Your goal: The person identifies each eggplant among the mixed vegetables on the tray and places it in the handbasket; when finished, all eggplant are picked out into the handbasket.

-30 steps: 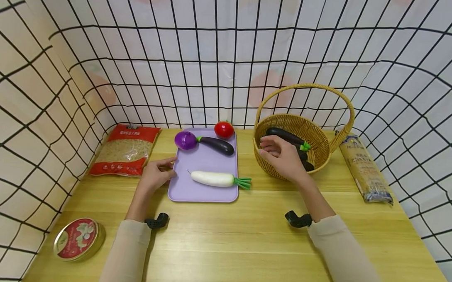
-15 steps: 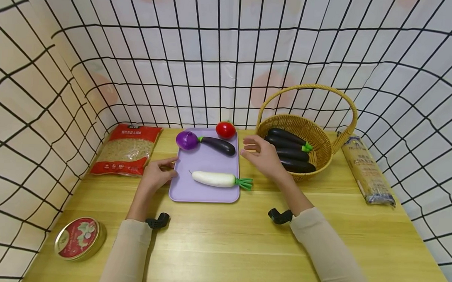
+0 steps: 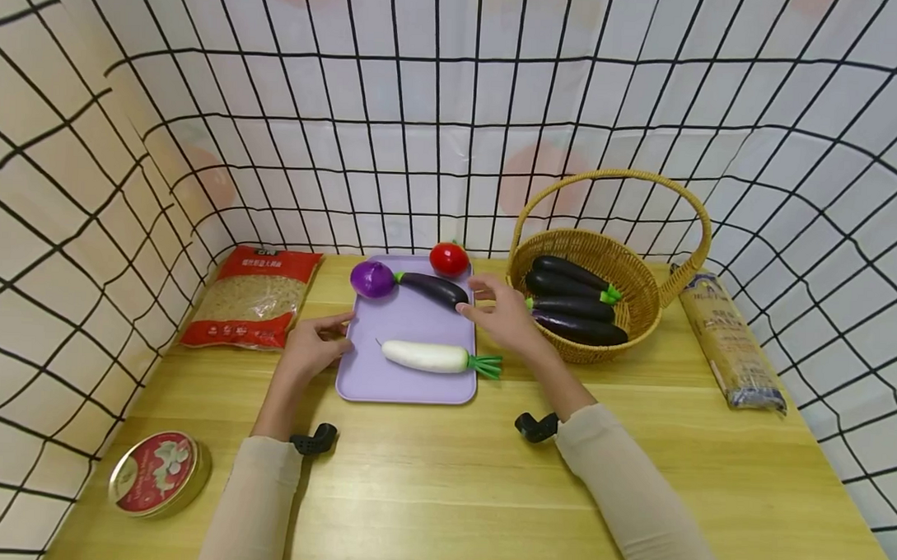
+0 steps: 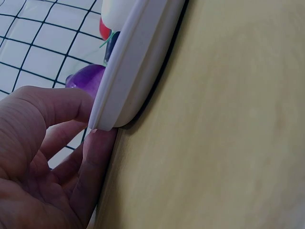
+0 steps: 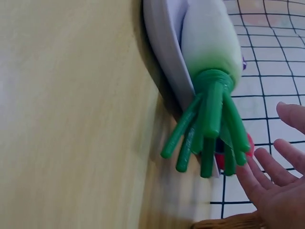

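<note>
A lilac tray (image 3: 415,390) lies on the table with a white radish (image 3: 425,356), a black eggplant (image 3: 433,289), a purple onion-shaped vegetable (image 3: 373,279) and a red tomato (image 3: 448,259) on it. My left hand (image 3: 313,345) pinches the tray's left rim, thumb over the edge and a finger below it, as the left wrist view shows. At the tray's right edge my right hand (image 3: 502,315) holds nothing; its fingers are spread and its fingertips are close to the eggplant's rounded end. In the right wrist view the radish's green stalks (image 5: 209,124) stick out past the tray rim.
A wicker basket (image 3: 643,311) with a tall handle holds several eggplants (image 3: 577,307), right of the right hand. A red pasta bag (image 3: 251,298) lies left, a yellow packet (image 3: 731,339) far right, a round tin (image 3: 158,474) front left. Wire grid (image 3: 453,148) encloses the back and sides.
My right hand has moved left from over the basket to the tray's right edge, uncovering the eggplants in the basket. My left hand has stayed at the tray's left rim.
</note>
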### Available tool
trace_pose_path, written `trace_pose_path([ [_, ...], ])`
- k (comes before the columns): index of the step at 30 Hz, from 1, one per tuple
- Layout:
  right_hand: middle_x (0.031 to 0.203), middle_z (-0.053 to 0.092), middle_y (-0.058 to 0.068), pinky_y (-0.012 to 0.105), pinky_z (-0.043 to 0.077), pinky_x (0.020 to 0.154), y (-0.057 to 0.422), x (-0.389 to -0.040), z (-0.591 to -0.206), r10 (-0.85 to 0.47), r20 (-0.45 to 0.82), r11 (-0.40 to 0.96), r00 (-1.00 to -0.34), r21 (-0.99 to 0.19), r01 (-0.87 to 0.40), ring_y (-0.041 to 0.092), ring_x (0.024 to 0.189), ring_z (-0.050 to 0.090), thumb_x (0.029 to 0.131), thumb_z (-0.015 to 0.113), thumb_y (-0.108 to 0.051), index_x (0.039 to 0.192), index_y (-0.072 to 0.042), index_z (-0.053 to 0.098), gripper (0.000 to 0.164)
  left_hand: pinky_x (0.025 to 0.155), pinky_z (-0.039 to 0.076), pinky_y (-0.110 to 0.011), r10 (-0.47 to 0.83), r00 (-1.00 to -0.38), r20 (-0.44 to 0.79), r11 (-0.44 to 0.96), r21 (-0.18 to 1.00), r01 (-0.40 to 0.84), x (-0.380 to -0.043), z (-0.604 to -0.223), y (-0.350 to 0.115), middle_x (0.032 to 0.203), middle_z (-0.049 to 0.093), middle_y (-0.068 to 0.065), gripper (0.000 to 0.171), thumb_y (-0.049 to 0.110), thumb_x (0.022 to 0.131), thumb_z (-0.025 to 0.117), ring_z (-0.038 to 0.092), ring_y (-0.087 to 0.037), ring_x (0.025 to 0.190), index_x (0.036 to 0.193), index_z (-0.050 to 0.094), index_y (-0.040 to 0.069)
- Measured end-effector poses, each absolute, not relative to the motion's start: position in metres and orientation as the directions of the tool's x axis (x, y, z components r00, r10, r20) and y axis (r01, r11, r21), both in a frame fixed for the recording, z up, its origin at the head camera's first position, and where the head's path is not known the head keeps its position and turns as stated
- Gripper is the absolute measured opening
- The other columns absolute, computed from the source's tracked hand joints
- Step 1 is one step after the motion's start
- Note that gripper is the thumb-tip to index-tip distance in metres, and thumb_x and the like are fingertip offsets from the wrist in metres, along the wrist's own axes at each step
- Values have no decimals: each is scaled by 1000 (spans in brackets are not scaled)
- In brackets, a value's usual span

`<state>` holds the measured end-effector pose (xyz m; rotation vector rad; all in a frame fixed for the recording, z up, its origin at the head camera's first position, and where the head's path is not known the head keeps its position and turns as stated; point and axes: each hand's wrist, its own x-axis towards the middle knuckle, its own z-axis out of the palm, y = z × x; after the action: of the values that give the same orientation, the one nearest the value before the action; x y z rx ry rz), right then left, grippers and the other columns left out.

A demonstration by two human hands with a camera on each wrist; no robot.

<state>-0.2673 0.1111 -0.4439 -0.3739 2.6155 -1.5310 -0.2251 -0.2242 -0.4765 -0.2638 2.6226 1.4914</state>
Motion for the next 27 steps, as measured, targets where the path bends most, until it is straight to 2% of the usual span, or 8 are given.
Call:
trace_pose_path([
  [8,149,55,12,45,51,109,100,-277,-455,-240,35,517,-970,-841,-159,30,135,54,96,74,-28,146,-9,53,57,69,59,-23,-93,-978,-186,496,843,-207,-226,-479,-222,122,66,-15,55,9,87,75,63,-20,90,140,66,22],
  [16,154,49,13,49,50,109,89,-287,-461,-252,55,593,-966,-780,-199,33,133,53,95,73,-32,154,-12,46,68,69,59,-23,-97,-979,-181,496,844,-205,-226,-478,-225,122,66,-15,55,9,87,76,63,-21,91,140,66,21],
  [23,161,43,13,51,30,125,84,-292,-466,-273,37,655,-961,-725,-214,33,151,38,98,69,-32,157,-13,43,67,69,59,-23,-96,-976,-193,494,842,-215,-225,-479,-224,122,65,-15,55,9,87,75,63,-21,91,141,66,21],
  [27,161,44,11,50,29,126,82,-293,-467,-292,45,678,-955,-695,-240,32,151,37,100,65,-29,158,-14,41,65,68,59,-23,-95,-977,-190,496,842,-212,-225,-478,-224,121,65,-14,55,9,87,75,62,-21,91,140,66,21],
])
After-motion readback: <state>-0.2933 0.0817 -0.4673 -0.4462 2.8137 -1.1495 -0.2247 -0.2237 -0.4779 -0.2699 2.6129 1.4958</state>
